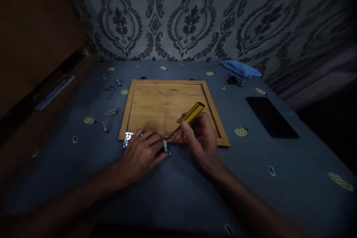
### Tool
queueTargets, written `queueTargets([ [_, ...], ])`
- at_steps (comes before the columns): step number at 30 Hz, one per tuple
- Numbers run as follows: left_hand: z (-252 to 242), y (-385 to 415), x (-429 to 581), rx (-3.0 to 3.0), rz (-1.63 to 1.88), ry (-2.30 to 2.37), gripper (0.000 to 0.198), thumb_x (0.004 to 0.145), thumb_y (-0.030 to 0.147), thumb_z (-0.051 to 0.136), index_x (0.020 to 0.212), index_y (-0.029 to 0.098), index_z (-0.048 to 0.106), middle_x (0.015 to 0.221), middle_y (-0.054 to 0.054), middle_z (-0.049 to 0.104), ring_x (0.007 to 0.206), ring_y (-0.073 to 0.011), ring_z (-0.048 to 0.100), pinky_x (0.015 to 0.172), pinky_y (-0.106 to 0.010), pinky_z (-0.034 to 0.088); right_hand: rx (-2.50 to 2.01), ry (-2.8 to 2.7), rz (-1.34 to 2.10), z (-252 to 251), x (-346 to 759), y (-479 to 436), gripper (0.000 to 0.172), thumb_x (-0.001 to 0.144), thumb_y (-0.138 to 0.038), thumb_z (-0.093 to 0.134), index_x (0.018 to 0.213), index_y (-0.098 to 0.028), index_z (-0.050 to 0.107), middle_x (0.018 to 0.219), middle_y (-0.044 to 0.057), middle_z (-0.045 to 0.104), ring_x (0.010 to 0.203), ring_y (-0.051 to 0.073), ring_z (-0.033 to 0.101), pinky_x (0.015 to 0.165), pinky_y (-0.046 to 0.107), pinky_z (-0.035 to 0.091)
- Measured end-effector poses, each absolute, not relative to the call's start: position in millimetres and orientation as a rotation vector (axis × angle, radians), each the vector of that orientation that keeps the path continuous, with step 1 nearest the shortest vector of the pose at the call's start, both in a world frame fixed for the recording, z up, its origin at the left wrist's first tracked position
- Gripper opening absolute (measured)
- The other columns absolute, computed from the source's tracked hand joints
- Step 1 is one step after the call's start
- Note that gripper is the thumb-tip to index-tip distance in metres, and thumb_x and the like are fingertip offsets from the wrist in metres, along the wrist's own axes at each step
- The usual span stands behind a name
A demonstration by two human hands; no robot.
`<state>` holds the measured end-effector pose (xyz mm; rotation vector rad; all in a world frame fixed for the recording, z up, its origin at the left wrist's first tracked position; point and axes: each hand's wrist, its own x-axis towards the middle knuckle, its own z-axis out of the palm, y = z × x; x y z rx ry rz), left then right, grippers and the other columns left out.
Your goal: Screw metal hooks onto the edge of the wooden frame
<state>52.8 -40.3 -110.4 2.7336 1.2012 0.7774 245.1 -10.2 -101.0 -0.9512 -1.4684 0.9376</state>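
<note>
A framed wooden panel, like a cabinet door, lies flat on the blue patterned cloth. My left hand presses at its near edge, fingers on top and thumb lower, gripping a metal hinge; most of the hinge is under the fingers. Left of that hand, another metal hinge sits on the same edge. My right hand is closed round a yellow-and-black screwdriver. It slants down to the left, its tip reaching the hinge by my left fingers. Whether the tip sits in a screw is too small to tell.
Loose metal hinge parts and small metal pieces lie left of the panel. Right of it are a black flat slab, a small dark object and a blue cloth. A patterned wall stands behind.
</note>
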Motion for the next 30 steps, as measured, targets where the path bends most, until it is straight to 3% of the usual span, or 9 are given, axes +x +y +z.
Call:
queueTargets([
  [30,-110.0,-40.2,52.6,2.741,0.775,1.201,0.018,0.102,0.033,0.062,0.102,0.018,0.071,0.106,-0.005,0.077,0.098,-0.0233,0.068,0.080,-0.038,0.044,-0.925,-1.474,0.943,-106.7,244.5,-10.0,0.018,0.100,-0.043,0.059,0.100,-0.027,0.050,0.075,-0.003,0.064,0.059,0.015,0.062,0.057,0.032,0.052],
])
